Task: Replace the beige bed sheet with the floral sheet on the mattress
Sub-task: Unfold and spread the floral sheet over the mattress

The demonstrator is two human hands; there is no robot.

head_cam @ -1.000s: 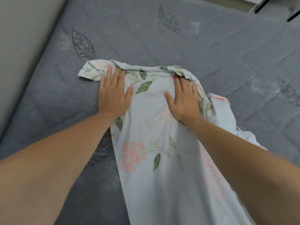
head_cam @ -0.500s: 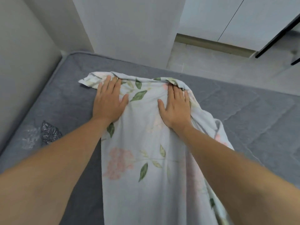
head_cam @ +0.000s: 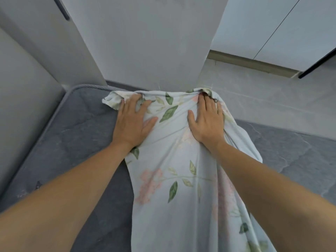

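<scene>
Floral sheet (head_cam: 181,179) lies as a narrow bunched strip down the bare grey mattress (head_cam: 81,133), its leading edge gathered at the far end of the mattress where that end meets the white wall panel (head_cam: 145,42). Left hand (head_cam: 133,120) lies palm down on the sheet's left part, fingers nearly straight and spread, tips pushing into the crumpled hem; it presses rather than grips. Right hand (head_cam: 207,120) likewise lies flat, fingers extended toward the bunched hem at the top right; whether the fingertips hook under the fold there cannot be told. No beige sheet is in view (judged already off, since the mattress surface shows bare on both sides of the strip). Risks from here: with flat palms and no real grip, the fabric may slide back toward the person once the pressure lifts, so the hem would leave the far edge. The sheet is still folded on itself, so spreading it sideways could leave it off centre, with too little cloth to reach the left side by the wall. The loose corner (head_cam: 111,101) beyond the left hand is crumpled and could get trapped underneath. The right-hand hem sits right at the mattress end and may drop off it.
</scene>
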